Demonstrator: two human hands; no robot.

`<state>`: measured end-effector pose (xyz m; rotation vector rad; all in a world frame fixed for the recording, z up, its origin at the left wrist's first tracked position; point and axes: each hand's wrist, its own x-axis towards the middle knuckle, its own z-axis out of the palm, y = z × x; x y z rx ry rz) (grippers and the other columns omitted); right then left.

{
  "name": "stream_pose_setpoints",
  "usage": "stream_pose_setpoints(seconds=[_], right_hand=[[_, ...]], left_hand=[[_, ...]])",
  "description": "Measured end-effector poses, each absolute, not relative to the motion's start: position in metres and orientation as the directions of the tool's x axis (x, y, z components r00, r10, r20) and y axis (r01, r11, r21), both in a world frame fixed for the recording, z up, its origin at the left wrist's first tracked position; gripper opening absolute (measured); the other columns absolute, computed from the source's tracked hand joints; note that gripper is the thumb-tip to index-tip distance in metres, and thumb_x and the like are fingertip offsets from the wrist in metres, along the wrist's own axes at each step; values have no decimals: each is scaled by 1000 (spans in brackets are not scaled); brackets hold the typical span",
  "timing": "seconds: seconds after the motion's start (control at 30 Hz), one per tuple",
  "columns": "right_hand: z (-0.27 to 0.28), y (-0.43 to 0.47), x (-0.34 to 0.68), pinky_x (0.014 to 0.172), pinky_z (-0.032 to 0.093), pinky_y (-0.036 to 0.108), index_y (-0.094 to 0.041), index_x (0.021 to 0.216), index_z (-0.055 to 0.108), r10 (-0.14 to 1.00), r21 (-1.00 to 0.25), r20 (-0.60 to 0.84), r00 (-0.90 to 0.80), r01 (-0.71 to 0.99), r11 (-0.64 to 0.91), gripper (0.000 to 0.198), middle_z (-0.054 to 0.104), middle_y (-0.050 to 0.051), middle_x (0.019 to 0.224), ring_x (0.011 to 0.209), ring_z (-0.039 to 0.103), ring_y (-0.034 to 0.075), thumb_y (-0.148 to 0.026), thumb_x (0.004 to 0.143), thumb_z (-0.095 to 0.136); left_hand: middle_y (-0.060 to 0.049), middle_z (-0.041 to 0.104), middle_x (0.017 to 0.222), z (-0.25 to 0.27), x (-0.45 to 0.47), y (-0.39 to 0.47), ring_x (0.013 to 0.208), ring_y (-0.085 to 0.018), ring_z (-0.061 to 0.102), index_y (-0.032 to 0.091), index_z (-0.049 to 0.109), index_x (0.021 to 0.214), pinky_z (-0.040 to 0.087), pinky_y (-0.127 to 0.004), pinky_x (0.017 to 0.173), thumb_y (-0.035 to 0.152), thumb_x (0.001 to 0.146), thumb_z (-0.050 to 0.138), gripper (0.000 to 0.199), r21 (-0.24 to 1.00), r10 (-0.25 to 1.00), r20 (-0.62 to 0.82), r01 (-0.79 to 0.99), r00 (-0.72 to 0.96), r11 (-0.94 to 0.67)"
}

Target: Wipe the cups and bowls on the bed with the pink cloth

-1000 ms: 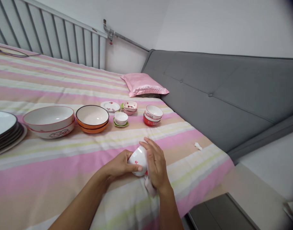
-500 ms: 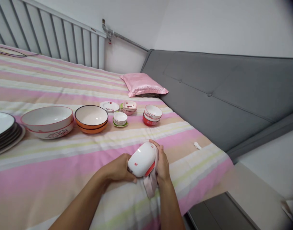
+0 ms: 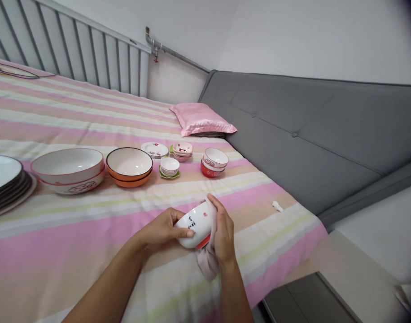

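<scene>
My left hand (image 3: 163, 229) grips a small white bowl (image 3: 195, 224) with red marks and a red rim, tipped on its side above the striped bedspread (image 3: 91, 224). Against the bowl's mouth my right hand (image 3: 222, 231) presses a pale pink cloth (image 3: 206, 262), whose end hangs below the hand. Both hands are near the bed's front right part.
Further back on the bed stand a stack of dark-rimmed plates (image 3: 5, 179), two white bowls (image 3: 69, 168), orange bowls (image 3: 129, 166), a small plate (image 3: 154, 149), saucer stacks (image 3: 169, 167), pink dishes (image 3: 182, 150) and red-and-white bowls (image 3: 214, 162). A pink pillow (image 3: 202, 119) and grey headboard (image 3: 309, 134) lie right.
The bowl has been turned in my hands, so different red marks face up. My right hand with the cloth has shifted around the rim.
</scene>
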<state>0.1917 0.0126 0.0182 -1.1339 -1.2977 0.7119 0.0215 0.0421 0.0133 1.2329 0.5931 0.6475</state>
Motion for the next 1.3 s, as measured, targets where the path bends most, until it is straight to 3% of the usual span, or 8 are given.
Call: stream_pose_setpoints(seconds=[0.2,0.4,0.63,0.93,1.0,1.1,1.2,1.3], right_hand=[[37,-5,168,113,24,43,-23,130,51,823,-618,556,-118,603,504,41,49,3,139,137,32,19,-28,97,28],[46,-11,153,112,21,42,-25,124,56,790,-477,544,-283,671,569,35,59,-1,128,130,41,20,-25,95,36],[36,1,172,109,25,43,-28,119,60,798,-476,576,-177,721,504,34,56,0,132,132,38,20,-23,95,35],[25,11,187,106,31,46,-24,121,58,833,-627,553,-14,651,428,39,55,6,132,127,45,21,-29,97,27],[24,11,187,106,32,45,-24,121,58,829,-632,560,-3,645,430,39,55,6,132,127,45,21,-29,97,28],[23,11,186,106,34,44,-22,120,58,822,-640,569,7,632,437,38,56,6,131,126,46,20,-28,96,29],[22,12,186,106,35,44,-21,119,59,814,-641,581,16,625,446,38,57,7,129,125,47,20,-28,96,30],[20,13,187,105,36,45,-21,119,60,807,-644,590,29,619,449,38,58,8,128,125,48,21,-28,96,31]], left_hand=[[-3,64,65,16,28,38,62,-16,59,10,67,74,47,-26,61,34,65,77,27,934,793,-16,-275,609,229],[-8,66,81,17,30,35,78,-21,62,10,66,95,48,-29,69,31,69,74,35,945,855,7,-283,518,165],[-2,61,66,14,30,40,60,-12,53,8,65,74,43,-22,58,29,63,79,27,948,799,-31,-236,600,214],[-8,68,76,14,32,39,70,-20,62,9,67,81,48,-30,67,38,67,76,33,956,739,-51,-181,672,230],[-5,66,73,16,31,41,66,-17,59,10,65,79,44,-26,61,39,64,77,35,975,803,-31,-160,595,155],[1,57,62,26,27,43,59,-11,50,14,58,67,37,-22,56,42,62,77,35,988,950,59,-153,308,-12],[2,50,56,49,20,37,58,-12,47,17,50,56,38,-26,61,47,72,67,38,949,977,208,-249,45,-191],[3,36,46,75,8,19,47,-13,39,21,39,46,40,-32,61,51,73,60,46,844,934,353,-452,62,-289]])
